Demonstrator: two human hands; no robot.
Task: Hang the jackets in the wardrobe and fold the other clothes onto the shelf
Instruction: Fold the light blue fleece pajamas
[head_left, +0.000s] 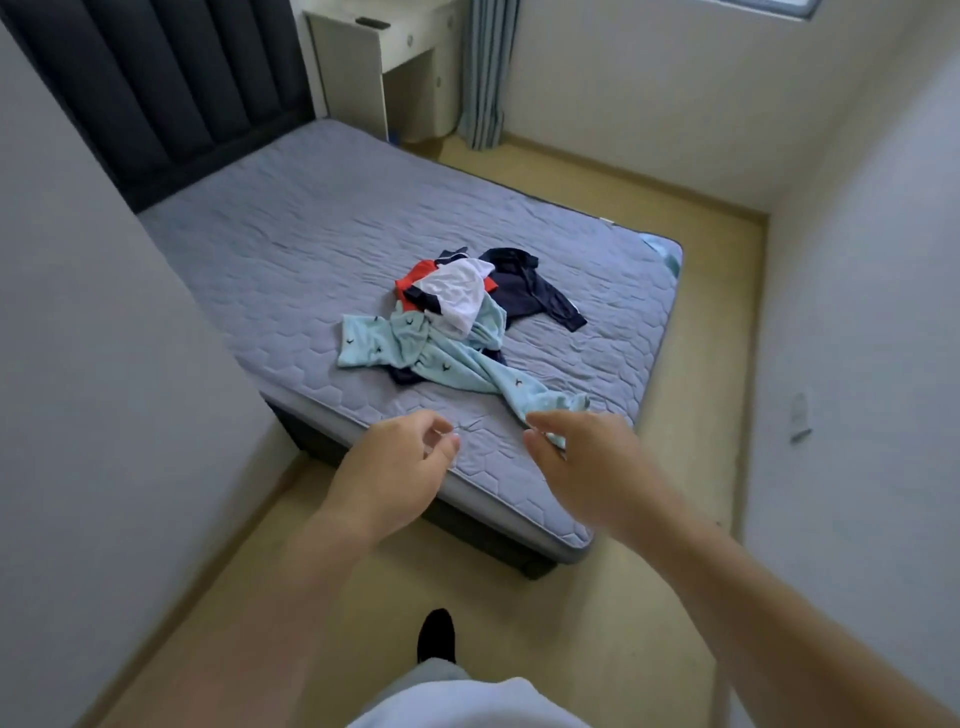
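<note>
Head view, right hand (597, 462) on light-blue garment (447, 361), grip hidden

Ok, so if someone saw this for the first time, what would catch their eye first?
The tangle of clothes midway down the grey quilted mattress: a pale blue patterned garment in front, a white and red top on it, a navy jacket behind to the right. Then the hands over the near edge: the right hand pinches the blue garment's end, and the left hand hangs loosely curled, empty.
</note>
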